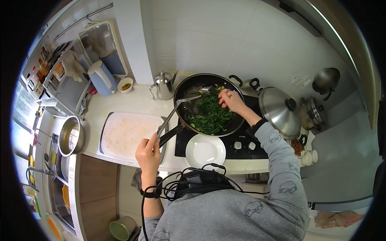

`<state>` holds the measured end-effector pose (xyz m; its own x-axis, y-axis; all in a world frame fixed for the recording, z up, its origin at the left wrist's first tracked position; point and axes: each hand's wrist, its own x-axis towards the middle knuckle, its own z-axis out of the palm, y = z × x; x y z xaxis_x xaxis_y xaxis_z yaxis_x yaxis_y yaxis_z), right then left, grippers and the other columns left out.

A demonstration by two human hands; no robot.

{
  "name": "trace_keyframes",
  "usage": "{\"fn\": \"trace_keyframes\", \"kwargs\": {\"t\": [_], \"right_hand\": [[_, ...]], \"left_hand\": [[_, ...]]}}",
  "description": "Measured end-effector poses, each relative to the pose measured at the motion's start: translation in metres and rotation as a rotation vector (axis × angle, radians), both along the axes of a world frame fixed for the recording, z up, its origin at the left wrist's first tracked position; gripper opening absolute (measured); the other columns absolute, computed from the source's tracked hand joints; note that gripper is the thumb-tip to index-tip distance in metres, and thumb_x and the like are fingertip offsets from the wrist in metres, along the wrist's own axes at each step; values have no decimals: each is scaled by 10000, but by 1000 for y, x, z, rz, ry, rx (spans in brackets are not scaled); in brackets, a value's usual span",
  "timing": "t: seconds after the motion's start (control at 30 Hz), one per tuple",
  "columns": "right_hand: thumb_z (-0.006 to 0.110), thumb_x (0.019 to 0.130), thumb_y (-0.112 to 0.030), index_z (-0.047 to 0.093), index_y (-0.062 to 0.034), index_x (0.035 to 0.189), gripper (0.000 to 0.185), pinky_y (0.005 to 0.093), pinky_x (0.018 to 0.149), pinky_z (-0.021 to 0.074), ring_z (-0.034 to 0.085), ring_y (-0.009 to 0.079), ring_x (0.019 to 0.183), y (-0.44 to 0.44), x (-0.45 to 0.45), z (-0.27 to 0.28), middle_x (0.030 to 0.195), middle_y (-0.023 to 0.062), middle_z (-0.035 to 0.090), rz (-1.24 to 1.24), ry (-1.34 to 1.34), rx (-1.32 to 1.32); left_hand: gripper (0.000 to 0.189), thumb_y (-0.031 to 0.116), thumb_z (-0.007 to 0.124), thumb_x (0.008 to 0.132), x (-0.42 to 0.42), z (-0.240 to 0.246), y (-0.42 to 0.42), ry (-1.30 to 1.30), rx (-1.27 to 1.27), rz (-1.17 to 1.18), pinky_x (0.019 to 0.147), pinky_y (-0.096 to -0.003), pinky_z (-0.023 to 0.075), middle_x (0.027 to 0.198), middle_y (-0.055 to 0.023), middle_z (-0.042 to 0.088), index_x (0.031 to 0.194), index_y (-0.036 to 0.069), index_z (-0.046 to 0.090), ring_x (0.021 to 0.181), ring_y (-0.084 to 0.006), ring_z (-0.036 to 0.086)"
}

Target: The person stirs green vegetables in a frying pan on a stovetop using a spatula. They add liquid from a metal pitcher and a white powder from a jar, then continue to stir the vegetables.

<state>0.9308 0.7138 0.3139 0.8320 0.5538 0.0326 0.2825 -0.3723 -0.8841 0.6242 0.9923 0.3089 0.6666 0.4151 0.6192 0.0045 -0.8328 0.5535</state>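
My left hand (149, 153) grips the handle of a metal spatula (172, 116), whose head lies among the food in a black frying pan (179, 113). The end of the pan's long handle (171, 134) meets the same hand; I cannot tell whether the fingers also hold it. Dark green cooked leafy vegetables (208, 116) with small pale pieces fill much of the pan. My right hand (231, 101) hovers at the pan's right side with its fingers bunched close to the greens. Whether something is pinched between them is hidden. A white plate (206, 150) sits just in front of the pan.
Left of the pan are a cutting board (132, 134), a steel pot (164, 86), a blue kettle (102, 79) and a small bowl (125, 85). A large domed lid (279, 110) stands to the right, near a dish of brown food (297, 148). A steel basin (71, 136) is beside the sink.
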Motion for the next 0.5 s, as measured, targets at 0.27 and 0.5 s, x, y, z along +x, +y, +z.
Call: {"fn": "trace_keyframes", "kwargs": {"t": [0.27, 0.5], "right_hand": [[427, 1013, -288, 599, 10, 929, 355, 264, 587, 499, 608, 120, 584, -8, -6, -4, 738, 74, 669, -92, -62, -6], [411, 1025, -300, 578, 2, 967, 350, 274, 613, 517, 628, 144, 624, 14, -29, -28, 809, 112, 668, 55, 117, 170]], "left_hand": [[223, 34, 733, 775, 2, -2, -1, -6, -5, -14, 489, -323, 403, 644, -65, 515, 993, 78, 725, 515, -205, 501], [222, 31, 735, 771, 1, -4, -4, -12, -15, -30, 487, -318, 398, 636, -62, 506, 989, 73, 726, 515, -201, 496]]}}
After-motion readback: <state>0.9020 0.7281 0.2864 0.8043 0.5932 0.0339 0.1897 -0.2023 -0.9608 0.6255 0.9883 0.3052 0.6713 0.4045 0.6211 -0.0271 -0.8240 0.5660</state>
